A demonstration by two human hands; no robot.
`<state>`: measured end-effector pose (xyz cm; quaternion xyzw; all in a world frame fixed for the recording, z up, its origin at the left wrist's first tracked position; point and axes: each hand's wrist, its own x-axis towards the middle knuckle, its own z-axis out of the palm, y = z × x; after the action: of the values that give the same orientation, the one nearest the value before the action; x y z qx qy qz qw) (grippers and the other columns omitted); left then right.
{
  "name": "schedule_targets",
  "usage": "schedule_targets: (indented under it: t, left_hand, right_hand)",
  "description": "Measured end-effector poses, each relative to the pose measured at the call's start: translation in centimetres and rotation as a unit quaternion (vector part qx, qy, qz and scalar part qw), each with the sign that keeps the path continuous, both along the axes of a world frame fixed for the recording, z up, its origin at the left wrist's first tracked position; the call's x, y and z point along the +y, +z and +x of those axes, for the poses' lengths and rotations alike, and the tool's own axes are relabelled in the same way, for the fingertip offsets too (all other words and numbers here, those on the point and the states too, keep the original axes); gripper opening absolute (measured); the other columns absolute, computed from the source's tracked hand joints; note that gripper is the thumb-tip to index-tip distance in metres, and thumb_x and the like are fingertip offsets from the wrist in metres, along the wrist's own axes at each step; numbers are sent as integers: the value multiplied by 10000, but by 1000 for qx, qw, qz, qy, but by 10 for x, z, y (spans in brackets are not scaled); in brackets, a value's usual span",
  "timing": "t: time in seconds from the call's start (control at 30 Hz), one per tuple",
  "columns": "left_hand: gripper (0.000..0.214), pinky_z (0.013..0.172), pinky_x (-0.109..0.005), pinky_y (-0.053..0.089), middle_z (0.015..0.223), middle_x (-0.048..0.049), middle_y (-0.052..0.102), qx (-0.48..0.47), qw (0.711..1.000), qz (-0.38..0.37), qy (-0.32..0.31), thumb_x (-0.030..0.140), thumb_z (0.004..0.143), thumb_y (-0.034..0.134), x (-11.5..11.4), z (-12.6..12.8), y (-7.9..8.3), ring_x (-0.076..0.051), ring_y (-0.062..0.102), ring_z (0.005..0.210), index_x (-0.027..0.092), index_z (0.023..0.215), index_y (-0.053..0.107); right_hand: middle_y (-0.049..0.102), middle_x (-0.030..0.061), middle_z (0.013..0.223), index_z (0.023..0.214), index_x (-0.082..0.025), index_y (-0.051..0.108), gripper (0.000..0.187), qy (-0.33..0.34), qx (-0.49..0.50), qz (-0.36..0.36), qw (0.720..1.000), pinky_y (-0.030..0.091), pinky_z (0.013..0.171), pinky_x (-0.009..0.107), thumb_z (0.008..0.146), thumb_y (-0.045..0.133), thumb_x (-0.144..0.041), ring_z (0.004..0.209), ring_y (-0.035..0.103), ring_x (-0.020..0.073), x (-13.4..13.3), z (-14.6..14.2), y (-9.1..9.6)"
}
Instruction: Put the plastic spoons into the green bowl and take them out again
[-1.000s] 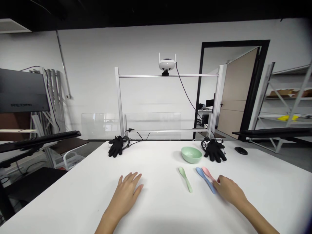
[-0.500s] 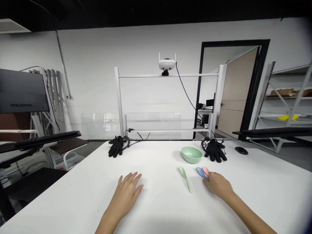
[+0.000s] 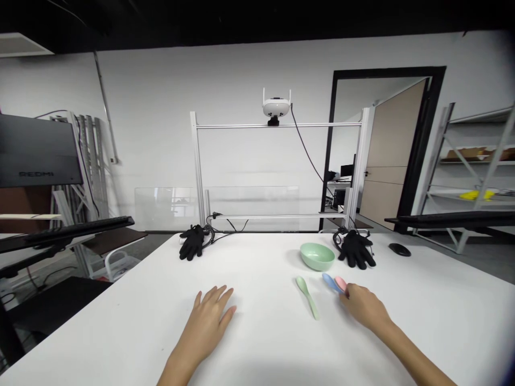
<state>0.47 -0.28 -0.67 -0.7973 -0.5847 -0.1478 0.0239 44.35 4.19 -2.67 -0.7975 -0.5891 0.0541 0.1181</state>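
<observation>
My right hand (image 3: 366, 306) is closed around the handle end of a blue spoon (image 3: 330, 282), whose bowl points away to the left. A pink spoon (image 3: 340, 282) lies right beside it, its handle hidden by my fingers; I cannot tell whether the hand grips it too. To the left, a light green spoon (image 3: 308, 298) rests flat on the table, apart from both hands. Behind the spoons stands a green bowl (image 3: 317, 257). My left hand (image 3: 210, 320) hovers over or lies on the white tabletop, fingers spread, with nothing in it.
Black gloves with cables lie at the back of the white table (image 3: 257, 354), one glove (image 3: 192, 242) at left and another glove (image 3: 356, 249) right of the bowl. A computer mouse (image 3: 399, 249) sits farther right. A metal frame (image 3: 277, 126) carrying a white device stands behind.
My right hand has shifted slightly to the right and turned a little. The blue spoon's bowl has swung slightly left and up. The left hand and the green spoon look unmoved.
</observation>
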Motion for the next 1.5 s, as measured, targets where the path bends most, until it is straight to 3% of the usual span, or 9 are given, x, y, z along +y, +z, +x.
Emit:
schedule_targets:
  t: [0.1, 0.23, 0.6, 0.93, 1.5]
  left_hand:
    - [528, 1201, -622, 287, 1551, -87, 536, -1, 1000, 4, -1, 492, 1049, 360, 0, 0, 0, -332, 429, 1468, 256, 1488, 533]
    - [516, 1189, -626, 304, 1535, -80, 556, -9, 1000, 17, -8, 505, 1045, 369, 1, -1, -2, -339, 443, 1457, 281, 1475, 547]
    - [523, 1199, -615, 294, 1543, -84, 545, -4, 1000, 7, -1, 492, 1047, 365, 1, 0, 1, -330, 437, 1462, 259, 1480, 542]
    - [514, 1187, -627, 304, 1538, -79, 553, -4, 1000, 12, -4, 501, 1044, 370, 3, -2, -2, -338, 450, 1452, 280, 1471, 550]
    - [511, 1192, -621, 301, 1541, -77, 548, -5, 1000, 11, -7, 501, 1049, 364, 2, -1, 0, -334, 439, 1461, 286, 1475, 545]
  right_hand:
    - [723, 183, 938, 847, -171, 676, 403, -21, -5, 8, 1000, 464, 703, 369, 946, 392, -439, 854, 683, 302, -2, 21, 10]
    - [717, 173, 953, 823, -177, 663, 305, -57, -26, 6, 998, 466, 677, 360, 913, 428, -351, 828, 684, 287, 2, 56, 14]
    - [704, 208, 1015, 885, -152, 667, 226, -107, -13, -11, 994, 493, 659, 378, 864, 483, -282, 869, 699, 318, 18, 117, -20]
    - [705, 202, 997, 867, -157, 665, 190, -114, -5, -10, 993, 506, 654, 383, 836, 517, -273, 857, 696, 318, 19, 129, -33]
    - [706, 209, 1015, 892, -146, 672, 227, -120, -2, -19, 993, 505, 665, 393, 839, 517, -303, 871, 697, 325, 12, 121, -25]
